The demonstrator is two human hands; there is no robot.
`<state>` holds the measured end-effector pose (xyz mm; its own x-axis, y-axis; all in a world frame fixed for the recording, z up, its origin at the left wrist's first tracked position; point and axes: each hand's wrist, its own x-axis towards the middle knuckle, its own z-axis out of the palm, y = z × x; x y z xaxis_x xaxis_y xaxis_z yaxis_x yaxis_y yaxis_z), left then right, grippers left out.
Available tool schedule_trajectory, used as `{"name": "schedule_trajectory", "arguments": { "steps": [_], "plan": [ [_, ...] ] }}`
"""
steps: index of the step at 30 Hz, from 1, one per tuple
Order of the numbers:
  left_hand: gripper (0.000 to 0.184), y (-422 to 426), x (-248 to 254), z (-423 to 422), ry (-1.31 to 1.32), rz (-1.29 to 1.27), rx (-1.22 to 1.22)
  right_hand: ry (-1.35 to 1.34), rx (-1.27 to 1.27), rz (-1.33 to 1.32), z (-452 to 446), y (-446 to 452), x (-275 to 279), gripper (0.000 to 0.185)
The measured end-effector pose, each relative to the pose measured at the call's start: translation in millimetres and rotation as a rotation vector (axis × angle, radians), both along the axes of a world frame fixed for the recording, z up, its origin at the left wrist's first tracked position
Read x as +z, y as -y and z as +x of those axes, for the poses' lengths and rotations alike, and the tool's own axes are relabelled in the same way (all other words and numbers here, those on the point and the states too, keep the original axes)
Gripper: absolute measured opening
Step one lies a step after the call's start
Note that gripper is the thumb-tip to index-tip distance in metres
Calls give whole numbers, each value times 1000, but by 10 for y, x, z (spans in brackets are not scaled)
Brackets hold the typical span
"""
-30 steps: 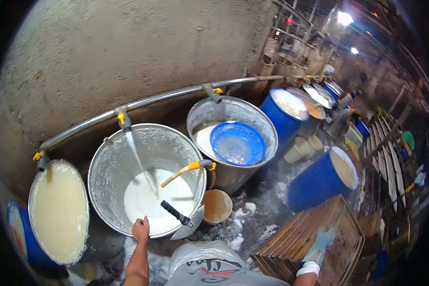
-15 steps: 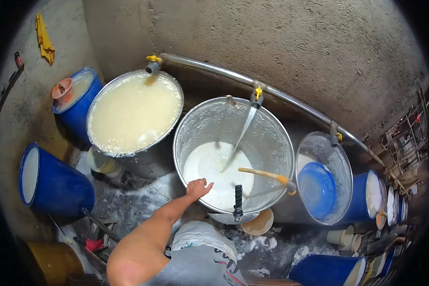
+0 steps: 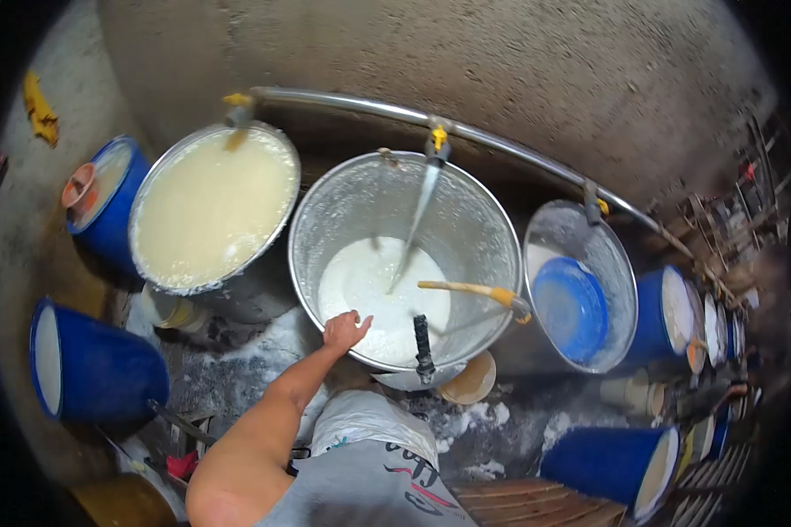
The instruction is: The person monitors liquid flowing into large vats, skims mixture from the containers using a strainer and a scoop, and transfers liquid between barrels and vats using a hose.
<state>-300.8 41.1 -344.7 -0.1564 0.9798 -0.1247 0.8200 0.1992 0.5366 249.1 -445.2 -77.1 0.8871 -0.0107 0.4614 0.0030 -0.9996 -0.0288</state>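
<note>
My left hand (image 3: 344, 332) is over the near rim of a big metal vat (image 3: 479, 211), its fingers apart and holding nothing. White liquid (image 3: 382, 285) lies in the bottom of the vat. From a pipe outlet with a yellow valve (image 3: 439, 139), a stream (image 3: 420, 211) pours into it. A wooden-looking handle with a yellow collar (image 3: 479, 290) rests across the right side of the rim. A black-wrapped handle (image 3: 423, 347) stands up at the near rim. My right hand is out of view.
A vat of pale yellow liquid (image 3: 215, 206) stands at the left. To the right, another vat (image 3: 622, 255) holds a blue basin (image 3: 569, 307). Blue barrels (image 3: 105, 364) stand at left and right. A wooden slatted surface (image 3: 536, 502) is at the bottom.
The view has swung left, showing the left wall and its barrels. My left hand has stayed at the near rim, its fingers spreading. My right hand, seen earlier in a bluish glove, has left view.
</note>
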Motion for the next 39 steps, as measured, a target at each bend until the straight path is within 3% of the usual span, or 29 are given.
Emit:
{"name": "schedule_trajectory", "arguments": {
  "steps": [5,8,14,19,25,39],
  "plan": [
    [54,-3,-7,18,6,37,11,-92,-10,35,-154,-104,195,70],
    [53,-2,-7,22,5,52,11,52,155,-8,11,63,-5,59],
    [52,5,-24,35,5,82,17,-118,-69,2,-64,-144,135,56],
    [52,-7,-23,41,-8,54,28,-83,86,189,949,765,-768,58],
    [50,26,107,75,2,90,14,-70,28,204,583,458,-453,54],
    [50,27,142,99,-50,66,-2,12,75,177,710,574,-624,53]
  ]
}}
